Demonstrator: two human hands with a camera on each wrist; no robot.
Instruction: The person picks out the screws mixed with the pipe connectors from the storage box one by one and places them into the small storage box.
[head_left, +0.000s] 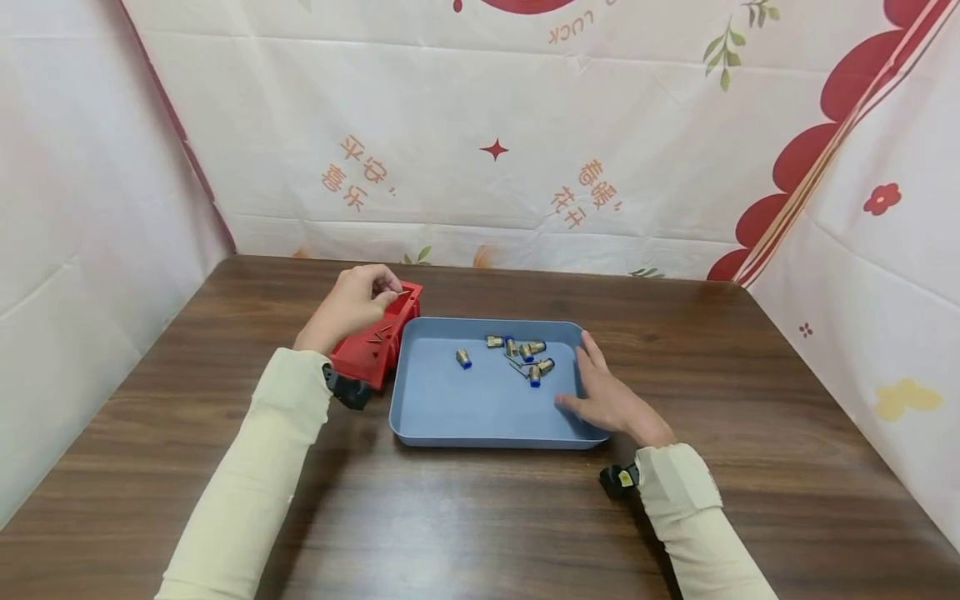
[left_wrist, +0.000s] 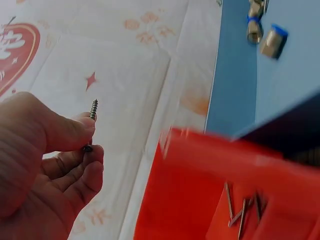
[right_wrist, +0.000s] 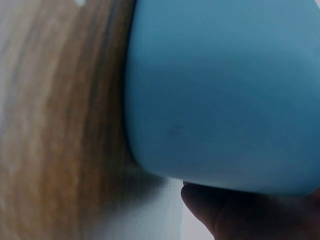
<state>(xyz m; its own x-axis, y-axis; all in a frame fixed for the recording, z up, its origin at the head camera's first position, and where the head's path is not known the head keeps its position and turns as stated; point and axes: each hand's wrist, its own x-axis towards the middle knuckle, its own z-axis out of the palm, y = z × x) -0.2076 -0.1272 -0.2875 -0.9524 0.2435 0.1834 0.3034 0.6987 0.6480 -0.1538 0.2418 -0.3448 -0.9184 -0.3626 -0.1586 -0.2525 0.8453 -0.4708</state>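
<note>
Between thumb and fingertips, my left hand (head_left: 352,304) pinches a small screw (left_wrist: 94,117), its threaded tip pointing up in the left wrist view. This hand is over the far end of a red bin (head_left: 412,310), where several more screws (left_wrist: 242,212) lie. At the right end of a blue tray (head_left: 450,412), my right hand (head_left: 611,400) holds the side wall, thumb over the inside and fingers along the rim. In the tray are several brass fittings with blue collars (head_left: 535,377), and a few screws (head_left: 516,365) lie among them. One fitting (head_left: 463,358) sits apart, to the left.
The bin stands close against the tray's left side. Both are on a dark wooden table (head_left: 465,517). A printed white cloth (head_left: 450,108) hangs behind the table's far edge and along both sides. Each wrist wears a black camera (head_left: 618,481).
</note>
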